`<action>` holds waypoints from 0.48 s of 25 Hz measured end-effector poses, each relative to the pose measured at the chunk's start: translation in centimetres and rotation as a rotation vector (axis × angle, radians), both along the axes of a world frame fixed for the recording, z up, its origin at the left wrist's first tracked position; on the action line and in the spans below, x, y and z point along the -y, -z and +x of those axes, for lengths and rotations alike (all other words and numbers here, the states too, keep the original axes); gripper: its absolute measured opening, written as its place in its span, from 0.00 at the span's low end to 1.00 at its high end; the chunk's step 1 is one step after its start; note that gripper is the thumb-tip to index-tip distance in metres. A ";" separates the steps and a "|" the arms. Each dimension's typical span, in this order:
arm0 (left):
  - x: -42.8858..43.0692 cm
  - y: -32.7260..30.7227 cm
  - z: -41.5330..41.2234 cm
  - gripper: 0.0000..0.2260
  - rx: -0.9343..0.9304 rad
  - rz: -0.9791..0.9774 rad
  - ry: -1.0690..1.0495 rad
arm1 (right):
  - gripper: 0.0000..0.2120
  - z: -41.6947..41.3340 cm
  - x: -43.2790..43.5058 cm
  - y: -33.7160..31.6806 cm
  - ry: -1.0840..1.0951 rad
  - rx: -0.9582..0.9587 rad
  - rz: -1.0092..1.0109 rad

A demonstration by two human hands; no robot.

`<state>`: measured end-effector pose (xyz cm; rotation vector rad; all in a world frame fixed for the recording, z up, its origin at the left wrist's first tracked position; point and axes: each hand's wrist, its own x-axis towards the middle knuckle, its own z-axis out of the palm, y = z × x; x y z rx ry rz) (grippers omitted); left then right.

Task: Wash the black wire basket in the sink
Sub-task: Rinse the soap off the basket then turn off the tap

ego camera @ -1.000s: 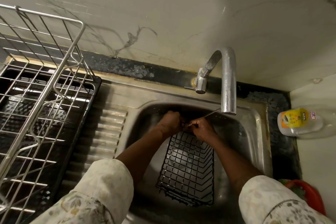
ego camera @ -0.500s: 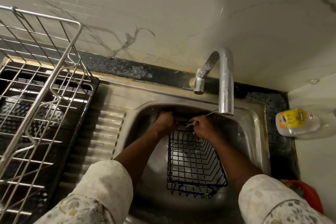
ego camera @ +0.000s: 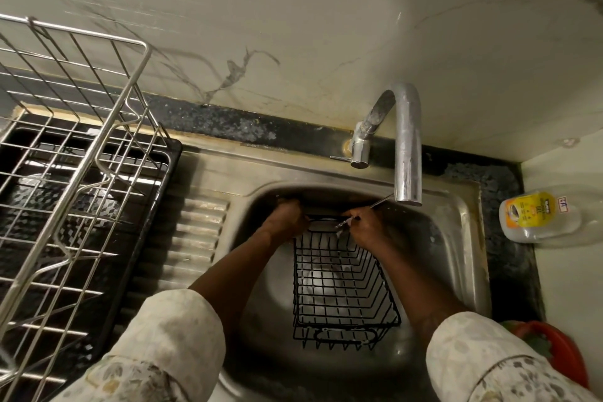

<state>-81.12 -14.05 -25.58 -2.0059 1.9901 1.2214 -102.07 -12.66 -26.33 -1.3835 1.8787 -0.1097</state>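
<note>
The black wire basket (ego camera: 342, 284) stands in the steel sink (ego camera: 456, 238), its open side facing me. My left hand (ego camera: 285, 219) grips the basket's far rim on the left. My right hand (ego camera: 365, 225) grips the same rim on the right and also pinches a thin metal piece that points up toward the tap spout (ego camera: 406, 147). I see no water running from the spout.
A steel wire dish rack (ego camera: 75, 153) on a black tray fills the left side beside the ribbed drainboard (ego camera: 195, 238). A clear bottle with a yellow label (ego camera: 541, 215) lies on the right counter. A red tub (ego camera: 561, 352) sits at the lower right.
The basket has been turned from lying flat with its bottom grid up to standing with its open side toward me. Both hands stayed at its far rim.
</note>
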 end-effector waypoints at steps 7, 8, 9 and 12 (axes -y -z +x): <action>-0.4 0.0 -0.7 0.13 0.031 0.033 0.036 | 0.12 -0.1 -0.7 0.0 -0.006 -0.052 0.045; -0.5 0.0 -0.9 0.12 0.027 0.035 0.053 | 0.13 -0.3 -0.9 0.1 -0.007 -0.055 0.061; -0.5 0.1 -1.1 0.12 0.026 0.044 0.067 | 0.13 -0.6 -1.1 0.1 -0.010 -0.050 0.069; -0.5 -0.1 -1.5 0.11 0.043 0.052 0.083 | 0.13 -0.9 -1.5 0.1 -0.003 -0.054 0.068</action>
